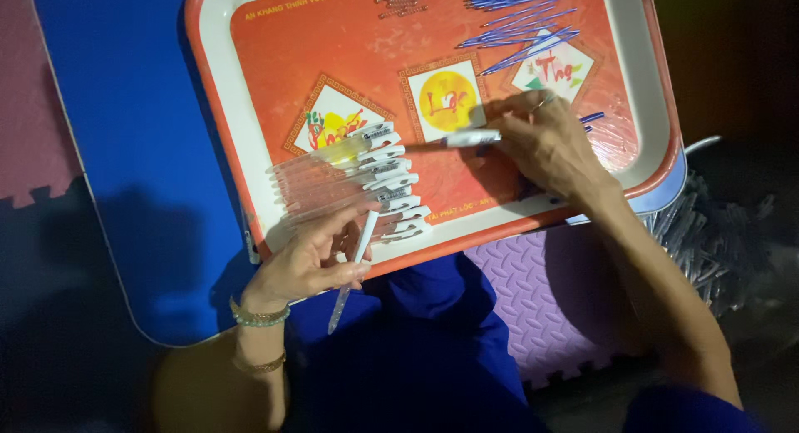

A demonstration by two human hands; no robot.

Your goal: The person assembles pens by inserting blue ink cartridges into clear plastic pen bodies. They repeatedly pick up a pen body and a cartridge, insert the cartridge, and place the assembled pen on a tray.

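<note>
Left hand [304, 262] is pinched shut on a white clear-barrelled pen [354, 271], at the near edge of the red tray [250, 162], right beside the row of finished pens [354, 179]. Right hand [545, 146] has its fingers closed round another pen [466, 138] over the tray's middle. Blue refills [520, 21] sit piled at the far corner.

We see the tray [241, 150] on the counter [125, 150], w/ a row of pens [366, 183] at its near-left, refills [520, 17] at the far-right, our left hand [304, 262] over the tray's near edge, right hand [545, 146] over its right part.
</note>
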